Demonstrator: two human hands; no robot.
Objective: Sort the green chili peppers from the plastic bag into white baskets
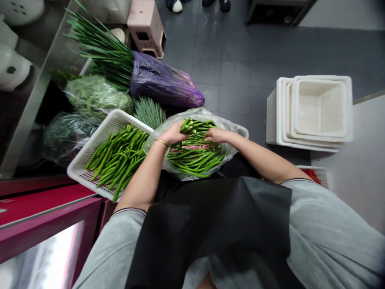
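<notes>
Long green beans (195,162) lie in an open clear plastic bag (234,150) in front of my body. My left hand (175,133), with a gold bracelet at its wrist, is closed round a small bunch of green beans (188,127) at the bag's left side. On the right, my right hand (214,135) is over the beans in the bag with its fingers bent together; what its fingertips hold is too small to make out. Left of the bag, a white perforated basket (78,163) holds a pile of long green peppers or beans (116,156).
Leafy greens in a purple bag (165,82) lie beyond the basket, near bagged vegetables (98,96) and a pink stool (147,26). White baskets (320,106) are stacked at the right, near a basket with red items (313,175). Another person's shoes (221,5) show at the top.
</notes>
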